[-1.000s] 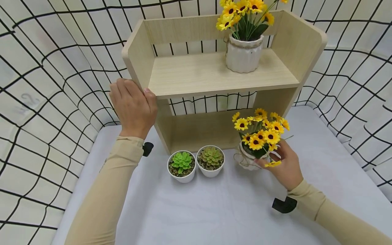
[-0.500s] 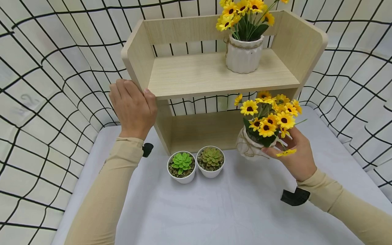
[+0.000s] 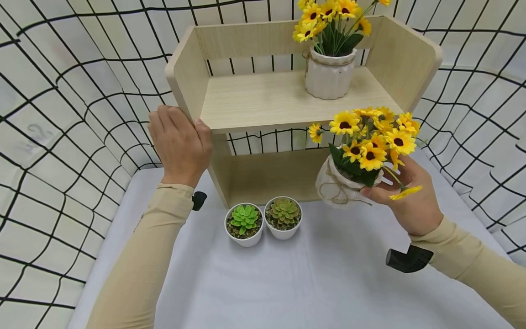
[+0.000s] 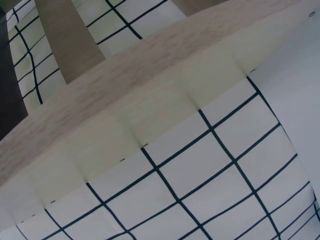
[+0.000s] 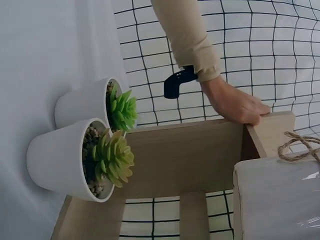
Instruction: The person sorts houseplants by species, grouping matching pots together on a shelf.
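My left hand (image 3: 181, 144) grips the front edge of the left side panel of a pale wooden two-tier shelf (image 3: 255, 98). My right hand (image 3: 415, 196) holds a white flowerpot (image 3: 334, 185) with twine and yellow sunflowers, thumb at its near side. This pot tilts in the air before the right part of the lower tier, hiding some of it. In the right wrist view, the flowerpot (image 5: 280, 195) fills the lower right, and the left hand (image 5: 237, 102) shows on the panel. Up close in the left wrist view is the shelf's side panel (image 4: 110, 80).
Another white pot of sunflowers (image 3: 330, 75) stands on the upper tier, right of centre. Two small white pots, one with a bright green succulent (image 3: 244, 219), one with a duller succulent (image 3: 283, 210), stand side by side before the shelf. Black wire mesh (image 3: 102, 96) surrounds the white-covered table (image 3: 263, 283).
My right hand has raised the sunflower pot off the table, up and slightly right, toward the upper tier's front edge. My left hand stays on the side panel.
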Tool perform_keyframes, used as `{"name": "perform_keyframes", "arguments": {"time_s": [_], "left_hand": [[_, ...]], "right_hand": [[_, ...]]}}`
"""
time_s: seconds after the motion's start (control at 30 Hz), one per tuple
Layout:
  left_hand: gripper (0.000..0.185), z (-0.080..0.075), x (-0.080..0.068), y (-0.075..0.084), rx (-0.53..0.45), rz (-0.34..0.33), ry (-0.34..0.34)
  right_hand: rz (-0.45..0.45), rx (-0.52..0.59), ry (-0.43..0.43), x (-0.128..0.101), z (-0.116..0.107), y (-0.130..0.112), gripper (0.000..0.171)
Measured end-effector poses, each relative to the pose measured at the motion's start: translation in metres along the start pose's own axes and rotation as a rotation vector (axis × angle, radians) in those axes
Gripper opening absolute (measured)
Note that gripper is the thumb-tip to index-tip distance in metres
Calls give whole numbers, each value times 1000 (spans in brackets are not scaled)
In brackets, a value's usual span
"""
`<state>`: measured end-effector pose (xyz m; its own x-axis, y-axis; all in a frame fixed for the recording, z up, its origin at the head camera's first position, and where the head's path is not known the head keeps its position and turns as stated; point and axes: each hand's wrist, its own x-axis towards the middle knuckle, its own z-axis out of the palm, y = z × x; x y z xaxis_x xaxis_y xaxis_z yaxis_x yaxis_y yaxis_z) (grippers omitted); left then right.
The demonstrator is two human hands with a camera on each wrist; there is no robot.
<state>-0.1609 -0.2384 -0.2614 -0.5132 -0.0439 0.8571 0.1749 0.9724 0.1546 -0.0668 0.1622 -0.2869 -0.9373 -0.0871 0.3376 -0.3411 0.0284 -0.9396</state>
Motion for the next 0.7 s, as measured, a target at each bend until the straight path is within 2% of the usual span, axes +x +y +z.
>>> {"name": "perform_keyframes", "arguments": {"time_s": [0.17,0.4,0.5,0.7], "left_hand": [[38,0,0,-1,14,5,-6],[37,0,1,-1,8,4,-13],[37,0,1,-1,5,3,-13],[37,0,0,-2,4,8,-5]], "right_hand": [[-40,56,-12,8,2,-16,87],[-57,11,14,21,1,-39,88],[-85,35,27,27,1,-49,87],[-130,242,5,41,4,-67,85]]}}
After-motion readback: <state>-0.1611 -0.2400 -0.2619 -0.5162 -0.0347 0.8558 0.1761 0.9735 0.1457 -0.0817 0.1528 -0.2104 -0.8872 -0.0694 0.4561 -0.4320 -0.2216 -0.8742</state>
